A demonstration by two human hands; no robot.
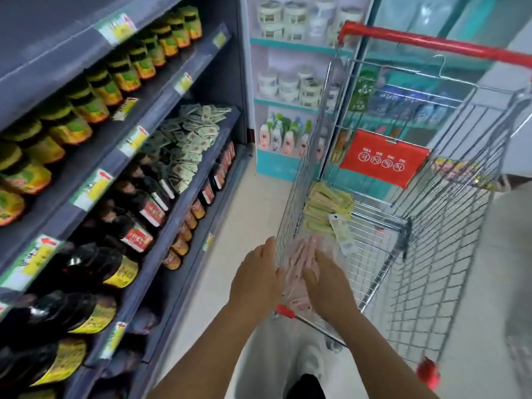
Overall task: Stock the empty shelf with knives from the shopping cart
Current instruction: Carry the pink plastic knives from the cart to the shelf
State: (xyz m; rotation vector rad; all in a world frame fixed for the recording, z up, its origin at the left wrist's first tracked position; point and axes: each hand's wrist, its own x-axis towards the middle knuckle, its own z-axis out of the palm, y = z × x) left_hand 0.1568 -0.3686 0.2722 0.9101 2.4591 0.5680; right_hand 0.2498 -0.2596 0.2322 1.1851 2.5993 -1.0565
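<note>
- The pink plastic knives [302, 263] lie in a see-through pack at the near end of the silver wire shopping cart [431, 226].
- The left hand [256, 280] and right hand [328, 283] press flat on the two sides of the pack, fingers straight.
- The pack looks slippery, so I think it could slide out and drop.
- It might also catch on the wires.

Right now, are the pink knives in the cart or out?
In. The pink knives lie behind the shopping cart's wire wall, between both hands.
</note>
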